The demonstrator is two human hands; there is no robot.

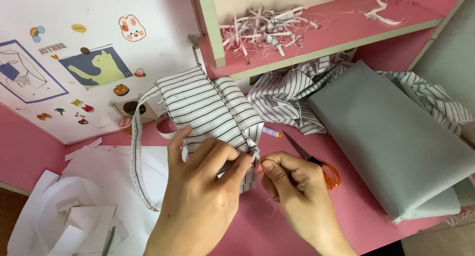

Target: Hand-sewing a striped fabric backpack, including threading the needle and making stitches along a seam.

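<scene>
Hands are working together at one corner of a small striped fabric bag (208, 107): the left hand (200, 186) is clamping the bag's edge between thumb and fingers, grip closed on the cloth, likely to keep the seam taut and steady. Right beside that grip, the right hand (292, 181) is pinching something thin at the corner, grip closed, probably a needle or thread, too small to tell. The bag's strap (136, 157) is hanging loose left of the grip, over white paper pieces (89, 206) on the pink counter (262, 226). Orange-handled scissors (321, 169) are lying just behind the right hand, within easy reach. Folded grey fabric (391, 137) and more striped cloth (292, 92) are sitting further right.
</scene>
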